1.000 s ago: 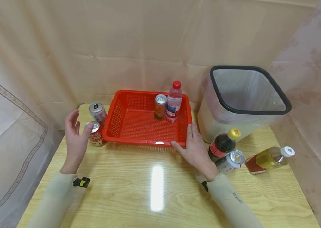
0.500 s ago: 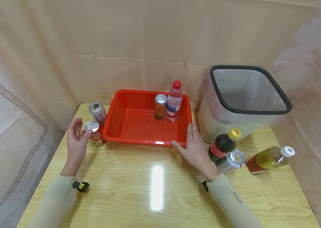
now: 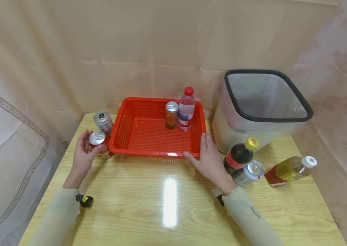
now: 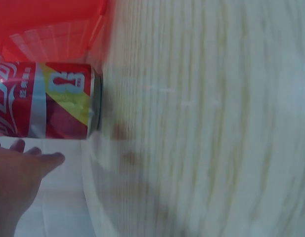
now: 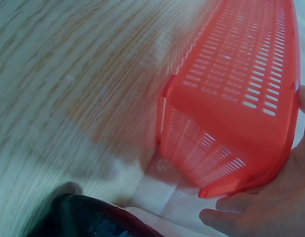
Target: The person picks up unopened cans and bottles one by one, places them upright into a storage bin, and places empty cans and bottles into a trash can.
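Note:
In the head view, my left hand (image 3: pixel 84 155) is around a red cola can (image 3: pixel 97 138) standing left of the red plastic basket (image 3: pixel 158 153). The thumb lies across the can's near side and the fingers bend round its left side. The left wrist view shows the can's printed side (image 4: pixel 63 98) upright on the table, fingers close alongside. A silver-topped can (image 3: pixel 103 123) stands just behind it. My right hand (image 3: pixel 211 164) rests at the basket's front right corner, fingers straight along the right wall, thumb at the front rim. Inside the basket stand an orange-brown can (image 3: pixel 171 116) and a red-capped clear bottle (image 3: pixel 186 112).
A lined bin (image 3: pixel 231 126) with a black rim stands at the back right. Before it are a yellow-capped cola bottle (image 3: pixel 236 157), a white can (image 3: pixel 247 175) and a white-capped bottle of yellow drink (image 3: pixel 290 169). A curtain (image 3: pixel 148 51) hangs behind the wooden table (image 3: pixel 130 198).
My left hand has moved down and in against the red can, its thumb shifting from over the can's top to its near side. My right hand stays at the basket corner.

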`<state>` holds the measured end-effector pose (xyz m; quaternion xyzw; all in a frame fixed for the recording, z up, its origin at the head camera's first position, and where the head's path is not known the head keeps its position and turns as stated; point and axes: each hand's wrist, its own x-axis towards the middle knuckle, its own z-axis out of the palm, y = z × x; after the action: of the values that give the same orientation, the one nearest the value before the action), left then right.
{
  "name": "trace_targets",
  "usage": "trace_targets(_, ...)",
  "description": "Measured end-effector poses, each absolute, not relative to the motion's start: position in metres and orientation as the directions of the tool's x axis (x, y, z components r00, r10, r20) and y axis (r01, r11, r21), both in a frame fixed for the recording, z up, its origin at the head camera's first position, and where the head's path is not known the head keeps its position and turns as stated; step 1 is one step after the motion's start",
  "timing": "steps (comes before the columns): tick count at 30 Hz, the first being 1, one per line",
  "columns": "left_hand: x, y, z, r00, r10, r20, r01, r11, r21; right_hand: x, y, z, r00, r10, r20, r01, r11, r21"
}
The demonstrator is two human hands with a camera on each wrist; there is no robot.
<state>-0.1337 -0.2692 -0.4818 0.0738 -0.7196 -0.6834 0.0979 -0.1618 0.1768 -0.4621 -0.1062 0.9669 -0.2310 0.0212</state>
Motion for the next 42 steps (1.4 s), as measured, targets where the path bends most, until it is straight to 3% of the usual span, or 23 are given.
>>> trace_targets(6,-0.135,-0.278,-0.488,-0.989,-0.147,-0.004,-0.022,0.12,0.993,-0.162,0.176,-0.462,-0.977,-0.212,0.003,-0.19,0.871,-0.452)
trace_targets(16,-0.142,-0.28,-0.491,-0.983,-0.175,-0.047,-0.096,0.282,0.955,-0.163,0.176,-0.463,-0.978,-0.21,-0.013,-0.182,0.874,-0.451)
trace_targets(30,-0.145,-0.276,-0.5,-0.984,-0.18,-0.004,-0.059,0.302,0.952,-0.163,0.177,-0.463,-0.976,-0.218,-0.007,-0.192,0.875,-0.444)
trace_targets(36,-0.145,-0.272,-0.503,-0.974,-0.22,0.054,-0.014,0.297,0.955,-0.162,0.178,-0.462,-0.977,-0.215,-0.006,-0.191,0.876,-0.443)
trace_targets(42,-0.141,-0.268,-0.501,-0.948,-0.314,0.046,-0.055,0.307,0.95,-0.162,0.177,-0.462,-0.976,-0.218,-0.007,-0.192,0.874,-0.447)
